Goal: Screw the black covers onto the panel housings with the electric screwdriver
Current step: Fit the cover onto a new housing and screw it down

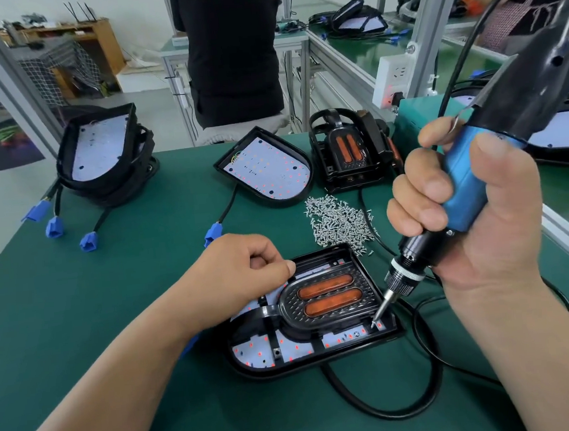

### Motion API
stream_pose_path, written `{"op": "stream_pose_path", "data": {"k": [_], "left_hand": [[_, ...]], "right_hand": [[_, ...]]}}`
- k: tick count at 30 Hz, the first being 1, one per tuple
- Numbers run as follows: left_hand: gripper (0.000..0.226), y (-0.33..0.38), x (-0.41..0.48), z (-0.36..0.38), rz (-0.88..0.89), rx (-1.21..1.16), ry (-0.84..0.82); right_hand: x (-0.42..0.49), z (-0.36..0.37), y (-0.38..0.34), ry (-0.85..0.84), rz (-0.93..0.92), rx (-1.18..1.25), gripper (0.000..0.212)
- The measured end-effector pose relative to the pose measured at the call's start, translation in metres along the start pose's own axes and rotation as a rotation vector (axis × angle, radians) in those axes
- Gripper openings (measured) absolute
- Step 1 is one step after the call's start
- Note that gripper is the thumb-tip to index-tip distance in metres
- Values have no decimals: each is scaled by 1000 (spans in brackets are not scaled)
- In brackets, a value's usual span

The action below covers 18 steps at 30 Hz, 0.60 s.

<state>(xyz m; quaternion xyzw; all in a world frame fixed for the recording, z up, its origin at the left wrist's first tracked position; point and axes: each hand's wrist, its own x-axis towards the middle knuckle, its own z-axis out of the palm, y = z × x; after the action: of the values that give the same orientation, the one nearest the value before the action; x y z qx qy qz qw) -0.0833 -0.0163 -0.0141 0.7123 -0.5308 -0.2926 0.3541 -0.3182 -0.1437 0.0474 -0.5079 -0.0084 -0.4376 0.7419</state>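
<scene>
The right grip, a bare hand, is wrapped tight round the blue body of the electric screwdriver, fingers curled over the front and thumb along the side; the tool leans down to the left, and its bit tip stands on a screw at the right near corner of the black cover. That cover, with two orange oval windows, lies inside the near panel housing, which sits flat on the green table just in front of the person; the left grip is curled into a loose fist, nothing visible in it, resting on the cover's far left edge with the thumb tip on the black plastic. A black cable loops on the table beside the housing; a heap of small silver screws lies just beyond it. Farther back lie an open housing showing its white board, a stack of covers to its right, and a stack of housings at far left with blue connectors trailing; a person in black stands beyond the table.
</scene>
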Motion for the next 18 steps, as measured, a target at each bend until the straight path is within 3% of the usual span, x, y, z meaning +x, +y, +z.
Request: {"op": "stream_pose_path", "data": {"k": [6,18], "left_hand": [[33,0,2,8,15,-1,52],[29,2,1,10,37,9,77]], "right_hand": [[-2,4,-1,-99,20,55,47],[-2,2,2,-74,80,33,45]]}}
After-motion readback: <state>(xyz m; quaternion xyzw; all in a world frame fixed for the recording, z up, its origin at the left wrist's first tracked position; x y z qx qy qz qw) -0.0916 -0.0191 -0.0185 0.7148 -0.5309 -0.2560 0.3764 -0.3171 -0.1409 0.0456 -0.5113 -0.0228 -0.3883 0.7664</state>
